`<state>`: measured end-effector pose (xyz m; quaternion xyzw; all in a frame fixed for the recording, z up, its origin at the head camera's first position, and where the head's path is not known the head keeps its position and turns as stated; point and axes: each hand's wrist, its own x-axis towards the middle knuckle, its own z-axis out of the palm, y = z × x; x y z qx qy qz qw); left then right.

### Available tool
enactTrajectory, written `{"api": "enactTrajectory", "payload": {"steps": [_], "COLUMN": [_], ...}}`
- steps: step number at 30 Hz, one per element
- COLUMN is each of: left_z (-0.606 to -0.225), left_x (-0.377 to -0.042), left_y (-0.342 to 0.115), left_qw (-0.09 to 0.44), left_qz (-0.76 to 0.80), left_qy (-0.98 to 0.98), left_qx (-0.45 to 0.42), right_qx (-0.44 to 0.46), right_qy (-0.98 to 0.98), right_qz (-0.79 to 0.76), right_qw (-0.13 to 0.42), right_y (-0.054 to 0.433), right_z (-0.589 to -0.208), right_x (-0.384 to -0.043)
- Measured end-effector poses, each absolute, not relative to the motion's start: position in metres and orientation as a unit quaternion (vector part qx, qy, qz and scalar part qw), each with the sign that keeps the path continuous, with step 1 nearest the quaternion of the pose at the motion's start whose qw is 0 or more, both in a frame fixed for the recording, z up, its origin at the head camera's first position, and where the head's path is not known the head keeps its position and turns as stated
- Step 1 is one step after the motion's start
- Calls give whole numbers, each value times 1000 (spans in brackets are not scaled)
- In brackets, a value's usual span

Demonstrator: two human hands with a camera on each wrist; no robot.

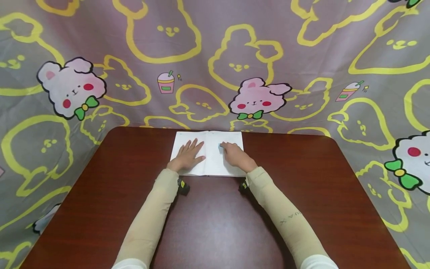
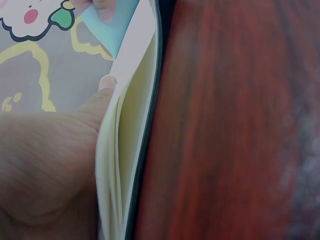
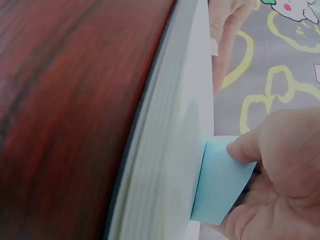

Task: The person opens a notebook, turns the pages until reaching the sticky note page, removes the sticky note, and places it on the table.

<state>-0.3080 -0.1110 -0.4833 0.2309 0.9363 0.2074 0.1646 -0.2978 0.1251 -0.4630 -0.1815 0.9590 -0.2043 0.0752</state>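
Note:
An open notebook [image 1: 213,162] with white pages lies near the far edge of the table. My left hand [image 1: 187,155] rests on its left page, fingers spread and the thumb pointing toward the middle fold. Over the right page, my right hand [image 1: 237,156] pinches a light blue paper slip [image 3: 220,180], which looks like a sticky note. In the right wrist view the thumb lies on the slip's face, the other fingers are curled behind it, and one edge of the slip meets the page. The left wrist view shows the notebook's dark cover and slightly parted pages.
The dark reddish-brown table [image 1: 208,224] spreads around the notebook. A grey curtain [image 1: 201,37] with yellow outlines and cartoon rabbits hangs behind and at both sides. Small black devices [image 1: 183,186] sit at the wrists, under light sleeves.

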Motion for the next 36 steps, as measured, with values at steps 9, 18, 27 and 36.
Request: {"api": "enactTrajectory", "payload": {"steps": [9, 18, 27, 36], "left_z": [-483, -483, -487, -492], "left_x": [-305, -306, -307, -310], "left_y": [-110, -110, -110, -111], "left_qw": [160, 164, 162, 162], "left_qz": [208, 216, 216, 213], "left_qy": [936, 935, 934, 935], "left_qx": [234, 229, 235, 232], "right_qx": [-173, -122, -107, -108], "right_qy": [943, 912, 862, 889], "right_qz": [-278, -388, -494, -445], "right_qw": [55, 47, 29, 2], "right_y": [136, 152, 180, 217], "right_z": [-463, -461, -455, -446], "right_x": [-299, -298, -296, -294]}}
